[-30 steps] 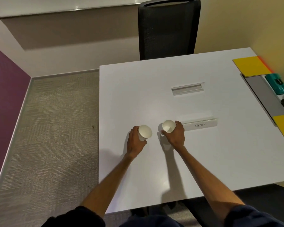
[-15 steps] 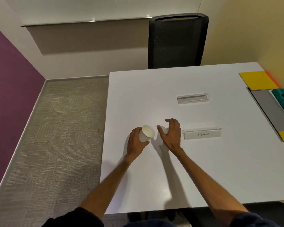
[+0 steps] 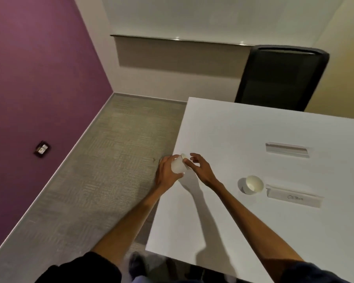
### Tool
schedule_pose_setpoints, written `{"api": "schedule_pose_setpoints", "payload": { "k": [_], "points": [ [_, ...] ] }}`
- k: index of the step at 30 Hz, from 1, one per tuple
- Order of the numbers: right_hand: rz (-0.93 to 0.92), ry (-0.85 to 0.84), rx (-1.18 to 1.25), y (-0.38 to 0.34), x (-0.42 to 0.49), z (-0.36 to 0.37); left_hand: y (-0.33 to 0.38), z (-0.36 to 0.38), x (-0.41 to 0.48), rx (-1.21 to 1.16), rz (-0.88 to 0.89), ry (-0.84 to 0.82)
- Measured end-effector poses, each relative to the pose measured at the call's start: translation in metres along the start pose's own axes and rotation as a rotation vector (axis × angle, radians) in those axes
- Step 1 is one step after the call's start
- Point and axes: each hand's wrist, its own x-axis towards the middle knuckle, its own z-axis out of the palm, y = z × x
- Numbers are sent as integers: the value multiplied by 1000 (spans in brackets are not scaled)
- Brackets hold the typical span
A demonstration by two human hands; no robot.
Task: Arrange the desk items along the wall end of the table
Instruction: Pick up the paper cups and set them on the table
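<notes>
White paper cup [image 3: 177, 165] is now held wrapped in the left hand [image 3: 166, 174] at the table's [image 3: 223, 129] left edge, carried leftward since half a second ago. Right hand [image 3: 199, 169], fingers spread, touches its rim. Second cup [image 3: 253, 185] was released beside the name card [image 3: 293, 198]; wall-end placement pending.

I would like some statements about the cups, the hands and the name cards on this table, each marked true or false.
1. The left hand holds a white paper cup near the table's left edge. True.
2. The right hand grips the second cup. False: that cup stands alone on the table, touched by no hand.
3. The free cup stands beside the labelled name card. True.
4. A black chair stands at the table's far side. True.
5. The blank name card lies on the carpet. False: it is on the table.
</notes>
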Motion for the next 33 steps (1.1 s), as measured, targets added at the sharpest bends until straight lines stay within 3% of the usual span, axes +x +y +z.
{"api": "schedule_pose_setpoints", "payload": {
  "k": [5, 13, 19, 27, 33],
  "points": [
    [11, -135, -11, -39, 13, 71, -54, -67, 2, 13, 28, 40],
    [3, -216, -44, -92, 23, 206, -153, -182, 0, 17, 50, 13],
    [-16, -277, -41, -126, 34, 297, -213, -254, -8, 20, -37, 71],
    [-168, -418, -36, -167, 72, 362, -261, -307, 15, 74, -108, 162],
    [-121, -434, 56, -168, 128, 382, -282, -320, 72, 139, -109, 111]
  ]
}}
